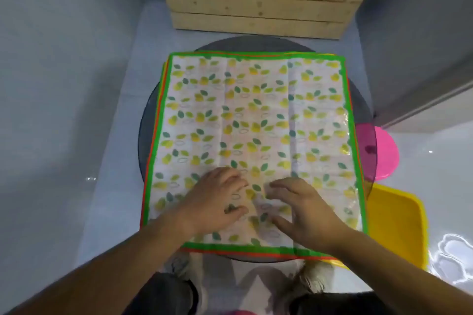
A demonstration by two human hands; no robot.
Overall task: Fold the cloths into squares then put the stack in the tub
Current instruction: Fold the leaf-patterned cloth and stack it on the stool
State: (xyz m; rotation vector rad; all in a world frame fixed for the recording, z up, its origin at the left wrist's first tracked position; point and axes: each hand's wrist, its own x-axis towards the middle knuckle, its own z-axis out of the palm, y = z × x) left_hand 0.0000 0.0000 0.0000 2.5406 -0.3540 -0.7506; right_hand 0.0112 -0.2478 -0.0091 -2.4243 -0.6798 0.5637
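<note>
While cloth [256,115] lies unfolded on table [256,45] | left hand [215,199], right hand [304,210] press near edge, fingers loosely apart | folding, tub [394,225] pending

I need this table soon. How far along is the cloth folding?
Nothing looks done: the top cloth lies fully spread, orange edges of other cloths showing beneath. In hand: the left hand and right hand rest on its near part. Left: all the folding, then the stack into the yellow tub.
</note>
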